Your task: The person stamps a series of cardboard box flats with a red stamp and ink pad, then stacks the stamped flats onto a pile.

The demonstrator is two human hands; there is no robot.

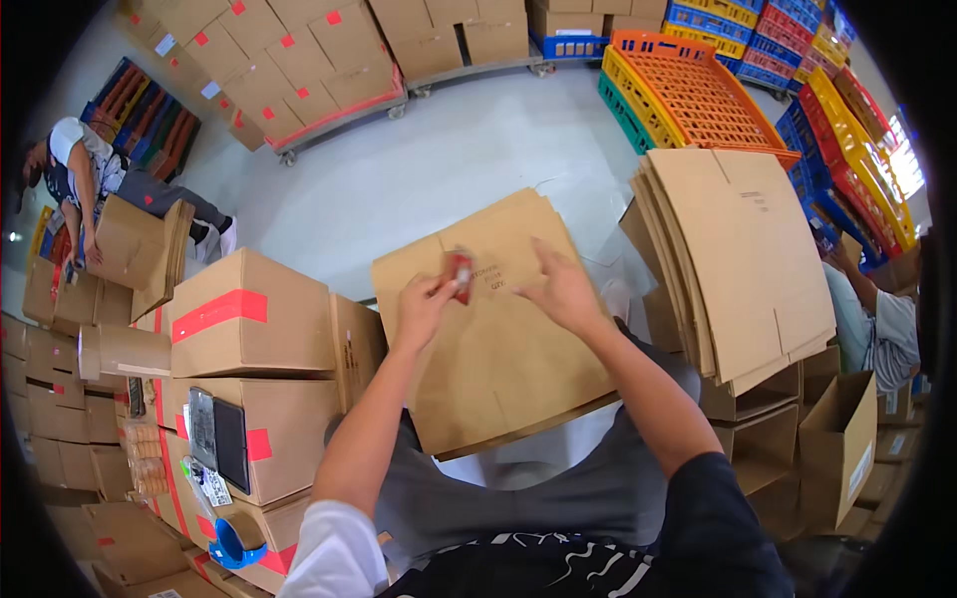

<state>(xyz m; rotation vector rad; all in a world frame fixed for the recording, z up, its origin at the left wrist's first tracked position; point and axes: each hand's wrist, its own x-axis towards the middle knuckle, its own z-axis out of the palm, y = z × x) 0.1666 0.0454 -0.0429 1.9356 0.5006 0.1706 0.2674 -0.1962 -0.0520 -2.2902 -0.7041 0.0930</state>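
My left hand [423, 307] is closed on a small red object with a pale middle [460, 276], whose kind I cannot make out. It is over a flattened brown cardboard box [478, 374] that lies across my lap, with more flat cardboard beneath it. Dark print marks the upper middle of this sheet, between my two hands. To the right of the print, my right hand [563, 289] has its fingers spread and holds nothing. Whether it touches the cardboard, I cannot tell.
A stack of flattened boxes [738, 259] stands at my right, before orange and yellow crates [688, 90]. At my left, taped boxes [254, 319] carry a dark tablet-like case [231, 444] and a blue tape dispenser [237, 543]. Two other people [85, 174] work at the sides.
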